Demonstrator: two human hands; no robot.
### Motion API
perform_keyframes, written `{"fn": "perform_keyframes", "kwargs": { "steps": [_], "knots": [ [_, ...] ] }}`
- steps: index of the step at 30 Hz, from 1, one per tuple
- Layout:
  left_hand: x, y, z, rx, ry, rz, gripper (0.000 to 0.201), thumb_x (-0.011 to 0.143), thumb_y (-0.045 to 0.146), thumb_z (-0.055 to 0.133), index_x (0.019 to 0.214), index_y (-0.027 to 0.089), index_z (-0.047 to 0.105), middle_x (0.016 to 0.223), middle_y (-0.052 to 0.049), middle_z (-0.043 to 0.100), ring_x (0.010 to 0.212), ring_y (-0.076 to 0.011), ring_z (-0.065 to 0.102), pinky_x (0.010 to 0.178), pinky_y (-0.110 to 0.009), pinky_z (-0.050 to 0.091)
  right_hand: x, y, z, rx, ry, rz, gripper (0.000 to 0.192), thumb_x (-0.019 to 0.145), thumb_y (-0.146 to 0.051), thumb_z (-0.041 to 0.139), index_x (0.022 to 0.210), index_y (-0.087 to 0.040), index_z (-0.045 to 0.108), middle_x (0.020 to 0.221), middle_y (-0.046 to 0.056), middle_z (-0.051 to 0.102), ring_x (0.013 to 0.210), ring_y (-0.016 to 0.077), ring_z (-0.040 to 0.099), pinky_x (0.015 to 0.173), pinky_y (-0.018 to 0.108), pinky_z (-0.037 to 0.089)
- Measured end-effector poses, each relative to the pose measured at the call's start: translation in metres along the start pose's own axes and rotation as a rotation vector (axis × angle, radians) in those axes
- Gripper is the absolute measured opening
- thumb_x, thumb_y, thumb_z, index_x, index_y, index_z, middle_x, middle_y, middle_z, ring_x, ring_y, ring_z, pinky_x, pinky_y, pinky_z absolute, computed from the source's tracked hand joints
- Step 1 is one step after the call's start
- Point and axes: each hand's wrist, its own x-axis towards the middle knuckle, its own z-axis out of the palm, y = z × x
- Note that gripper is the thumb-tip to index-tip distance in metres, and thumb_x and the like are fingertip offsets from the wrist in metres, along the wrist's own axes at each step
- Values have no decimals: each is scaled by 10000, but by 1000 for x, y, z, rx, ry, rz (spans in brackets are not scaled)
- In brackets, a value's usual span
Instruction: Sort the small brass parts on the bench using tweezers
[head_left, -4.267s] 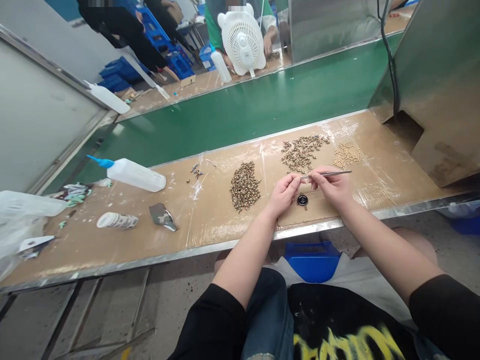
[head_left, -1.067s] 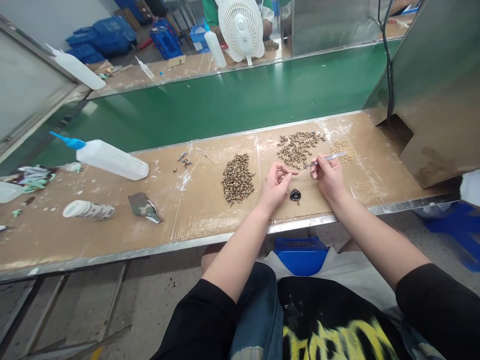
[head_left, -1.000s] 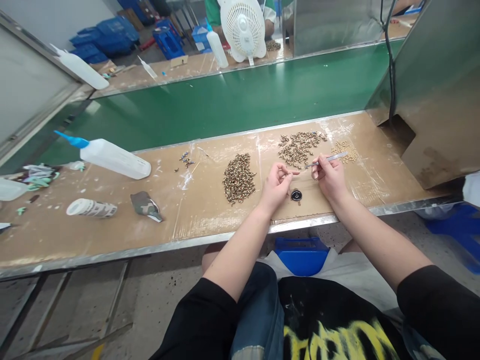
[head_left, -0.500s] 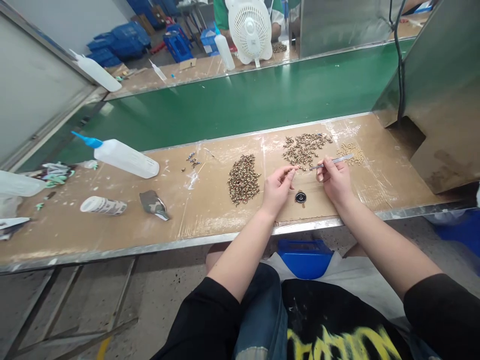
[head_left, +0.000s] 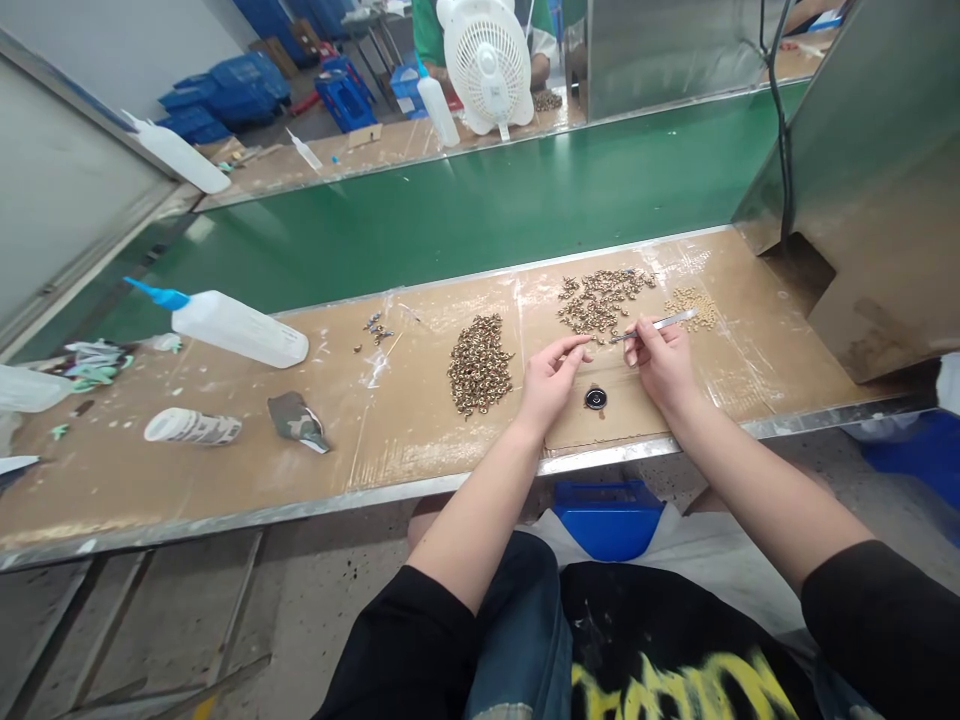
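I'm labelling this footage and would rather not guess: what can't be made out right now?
All in the head view:
Whether the bare left hand pinches a tiny part: too small.
Whether the slim silver metal tool in the bare right hand grips anything: tip too small.
What the small round black dish-like object contains: too small.
The co-worker: partly hidden by the white plastic fan, cut off by the top edge.

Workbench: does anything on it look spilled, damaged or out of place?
White smears mark the cardboard just below a few loose bits; they look like dried residue, though of what I can't tell. A small green scrap lies loose at the view's left. The metal tool in the right hand shows nothing odd.
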Motion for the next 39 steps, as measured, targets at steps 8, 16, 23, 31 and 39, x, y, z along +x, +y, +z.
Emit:
{"fn": "perform_keyframes", "kwargs": {
  "steps": [8,16,23,31,39],
  "knots": [
    [-3,7,2,-20,-94,15,293,1012,357,630,1223,198,756,1119,-87,808,483,-38,484,481,-208,442,-3,1,0,-93,-65,-29,423,844,-631,843,780,-221,761,585,-22,655,440,88,545,427,222,420],
    [-8,6,3,-61,-224,-20,416,1017,352,642,1403,237,538,1113,-82,803,474,-43,526,475,-206,458,-6,2,2,-229,-66,-66,472,872,-680,788,765,-223,735,586,-20,650,447,98,549,443,241,448],
    [-8,5,4,-96,-236,-14,365,1020,356,636,1348,253,514,1110,-74,796,449,-34,509,450,-206,434,-6,1,5,-255,-56,-72,484,876,-680,784,759,-213,726,571,-27,635,444,89,544,448,234,432],
    [-7,1,4,-108,-214,-55,353,1011,410,660,1306,270,529,1148,-82,796,437,-40,513,437,-217,436,-6,0,5,-285,-56,-71,495,884,-707,761,752,-231,720,569,-22,620,454,100,539,444,251,435],
    [-7,1,4,-112,-209,-55,350,1003,423,669,1281,264,526,1093,-70,799,424,-39,502,431,-215,417,-5,-1,6,-223,-76,-71,460,883,-671,788,757,-232,732,567,-30,630,442,86,536,432,233,429]
  ]
}}
